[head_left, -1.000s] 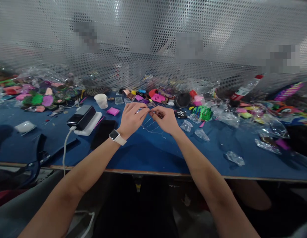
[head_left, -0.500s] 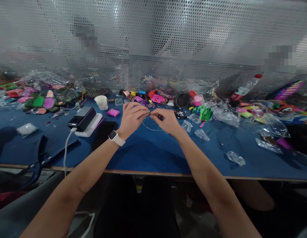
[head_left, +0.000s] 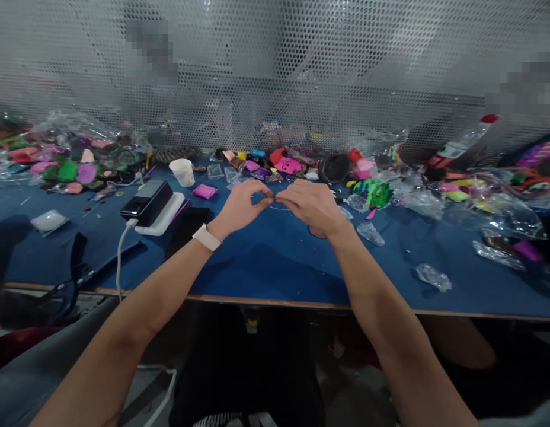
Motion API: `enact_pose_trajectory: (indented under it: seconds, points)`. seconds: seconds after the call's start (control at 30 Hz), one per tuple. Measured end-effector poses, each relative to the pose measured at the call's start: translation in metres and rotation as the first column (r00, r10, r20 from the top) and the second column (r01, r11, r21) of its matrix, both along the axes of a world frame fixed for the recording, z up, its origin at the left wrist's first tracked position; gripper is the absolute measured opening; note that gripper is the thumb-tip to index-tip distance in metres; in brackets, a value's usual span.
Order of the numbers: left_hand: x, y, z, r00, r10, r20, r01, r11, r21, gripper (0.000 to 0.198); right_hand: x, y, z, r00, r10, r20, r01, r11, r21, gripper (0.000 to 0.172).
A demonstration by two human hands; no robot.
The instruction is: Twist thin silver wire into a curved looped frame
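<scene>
Both hands meet above the blue tabletop (head_left: 275, 267): left hand (head_left: 242, 207) and right hand (head_left: 313, 204) pinch fingers closed on what seems a thin wire (head_left: 280, 208), barely visible between them. The shaping looks unfinished, with loose pieces lying beyond.

Blue table (head_left: 266, 267); white cup (head_left: 184, 172); green-striped piece (head_left: 371, 192).

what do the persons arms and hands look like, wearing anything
Both forearms are bare, with no sleeves and no gloves. The left hand has a watch with a pale, off-white band at the wrist. The right hand and its wrist carry no watch, and no rings can be made out.
</scene>
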State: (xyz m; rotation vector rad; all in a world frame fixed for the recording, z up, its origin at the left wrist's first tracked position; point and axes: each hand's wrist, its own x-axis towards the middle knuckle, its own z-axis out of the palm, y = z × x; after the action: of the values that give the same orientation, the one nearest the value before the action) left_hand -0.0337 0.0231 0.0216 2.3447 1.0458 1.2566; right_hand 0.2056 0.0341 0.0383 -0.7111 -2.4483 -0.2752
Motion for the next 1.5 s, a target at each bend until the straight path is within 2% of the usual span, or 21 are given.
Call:
enact_pose_trajectory:
  seconds: [0.13, 0.23, 0.3, 0.37, 0.47, 0.53, 0.63, 0.7, 0.8, 0.9, 1.13, 1.27, 1.37, 1.5]
  points:
    - [-0.004, 0.002, 0.003, 0.996, -0.069, 0.064, 0.079, 0.984, -0.16, 0.009, -0.001, -0.001, 0.0, 0.999, -0.009, 0.048, 0.005, 0.995, 0.097, 0.039]
    - [-0.007, 0.005, 0.002, 0.982, -0.125, 0.144, 0.164, 0.939, -0.302, 0.011, -0.003, -0.002, -0.001, 0.998, 0.0, 0.055, -0.004, 0.997, 0.081, 0.039]
    - [-0.008, 0.007, 0.0, 0.965, -0.152, 0.213, 0.227, 0.892, -0.391, 0.014, -0.005, -0.001, -0.002, 1.0, 0.019, 0.01, -0.019, 1.0, 0.008, 0.035]
    - [-0.009, 0.01, -0.002, 0.946, -0.165, 0.279, 0.281, 0.846, -0.453, 0.018, -0.006, -0.001, -0.003, 0.995, 0.033, -0.089, -0.045, 0.991, -0.126, 0.028]
    - [-0.009, 0.012, -0.004, 0.913, -0.163, 0.375, 0.343, 0.805, -0.484, 0.031, -0.008, 0.001, -0.003, 0.958, -0.016, -0.287, -0.102, 0.916, -0.389, 0.02]
    - [-0.008, 0.012, -0.004, 0.9, -0.143, 0.412, 0.332, 0.838, -0.433, 0.038, -0.007, 0.002, -0.002, 0.922, -0.068, -0.381, -0.163, 0.826, -0.54, 0.023]
    - [-0.007, 0.008, 0.001, 0.923, -0.11, 0.368, 0.21, 0.947, -0.243, 0.028, -0.005, 0.006, -0.002, 0.886, -0.114, -0.45, -0.25, 0.7, -0.669, 0.029]
    - [-0.005, 0.003, 0.003, 0.961, -0.095, 0.26, 0.121, 0.989, -0.085, 0.019, -0.003, 0.009, -0.003, 0.877, -0.134, -0.461, -0.279, 0.638, -0.718, 0.031]
    - [-0.001, -0.004, 0.003, 0.999, -0.032, 0.026, 0.028, 0.989, 0.145, 0.008, -0.001, 0.013, -0.007, 0.879, -0.154, -0.451, -0.287, 0.584, -0.759, 0.031]
    - [0.005, -0.009, -0.002, 0.986, 0.081, -0.145, -0.041, 0.964, 0.263, 0.012, -0.002, 0.013, -0.009, 0.884, -0.17, -0.435, -0.268, 0.578, -0.771, 0.026]
    - [0.016, -0.014, -0.015, 0.893, 0.325, -0.311, -0.237, 0.928, 0.289, 0.019, -0.011, 0.011, -0.015, 0.913, -0.185, -0.364, -0.183, 0.613, -0.769, 0.017]
    - [0.018, -0.012, -0.016, 0.861, 0.357, -0.362, -0.254, 0.919, 0.303, 0.018, -0.012, 0.013, -0.021, 0.913, -0.228, -0.338, -0.151, 0.579, -0.801, 0.014]
    - [0.018, -0.011, -0.014, 0.851, 0.35, -0.391, -0.221, 0.915, 0.337, 0.017, -0.011, 0.015, -0.021, 0.916, -0.237, -0.323, -0.145, 0.554, -0.82, 0.018]
    - [0.018, -0.01, -0.013, 0.862, 0.321, -0.393, -0.173, 0.914, 0.366, 0.023, -0.01, 0.014, -0.019, 0.915, -0.253, -0.315, -0.122, 0.57, -0.813, 0.027]
